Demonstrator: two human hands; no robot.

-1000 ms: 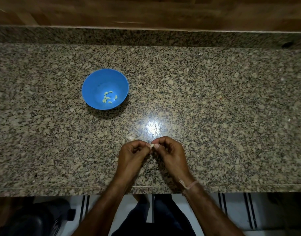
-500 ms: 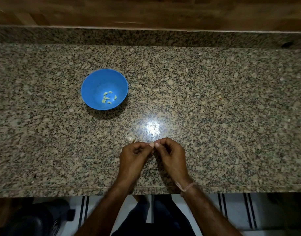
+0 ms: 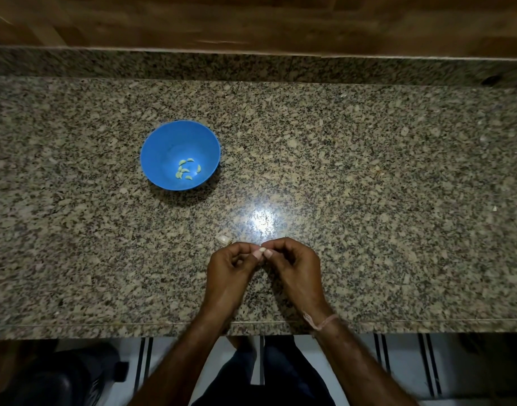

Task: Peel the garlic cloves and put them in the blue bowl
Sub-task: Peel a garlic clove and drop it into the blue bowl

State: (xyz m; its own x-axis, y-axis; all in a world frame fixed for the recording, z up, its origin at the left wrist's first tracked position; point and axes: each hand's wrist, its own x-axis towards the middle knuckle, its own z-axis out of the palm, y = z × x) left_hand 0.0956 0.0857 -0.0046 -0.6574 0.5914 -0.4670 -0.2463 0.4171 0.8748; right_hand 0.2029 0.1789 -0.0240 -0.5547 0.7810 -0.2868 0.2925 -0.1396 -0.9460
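The blue bowl (image 3: 163,148) stands on the granite counter at the left of centre, with several peeled pale cloves (image 3: 187,169) lying in its bottom. Near the counter's front edge my left hand (image 3: 231,268) and my right hand (image 3: 295,265) meet fingertip to fingertip. Both pinch one small garlic clove (image 3: 263,249), of which only a pale sliver shows between the fingers. A whitish piece of garlic (image 3: 223,239) lies on the counter just beyond my left hand.
The speckled granite counter (image 3: 368,171) runs the full width, with a raised granite lip and a wooden wall behind it. A bright lamp reflection (image 3: 261,221) lies just beyond the hands. Below the front edge are striped floor tiles and a dark object at the lower left.
The hands stay together on the clove near the front edge, with only slight finger movement. The bowl and the garlic piece on the counter have not moved.
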